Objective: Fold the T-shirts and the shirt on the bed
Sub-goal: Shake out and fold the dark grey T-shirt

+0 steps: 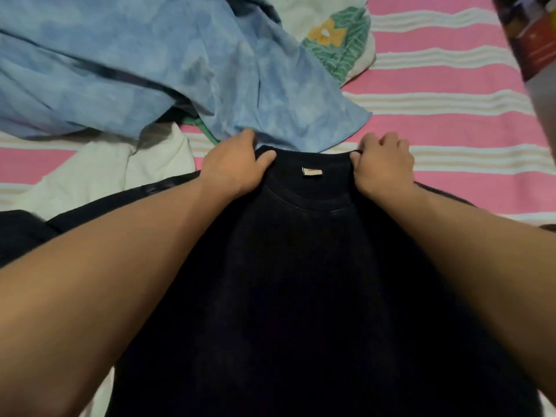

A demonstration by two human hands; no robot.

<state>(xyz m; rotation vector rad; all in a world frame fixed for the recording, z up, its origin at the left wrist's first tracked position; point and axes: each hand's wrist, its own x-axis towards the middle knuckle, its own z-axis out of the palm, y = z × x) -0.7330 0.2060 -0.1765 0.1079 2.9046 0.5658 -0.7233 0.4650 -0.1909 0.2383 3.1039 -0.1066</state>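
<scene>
Unreadable neck label (312, 172), black T-shirt (301, 266)

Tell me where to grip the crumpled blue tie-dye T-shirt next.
Probably the loose hem corner of the blue tie-dye T-shirt, approached from the right over the pink striped bedsheet. That corner lies flat and exposed; the rest is bunched, and its near edge borders the black T-shirt.

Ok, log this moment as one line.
left hand: grips black T-shirt shoulder | right hand: grips other shoulder | blue garment: unfolded behind | stage: laying flat
</scene>
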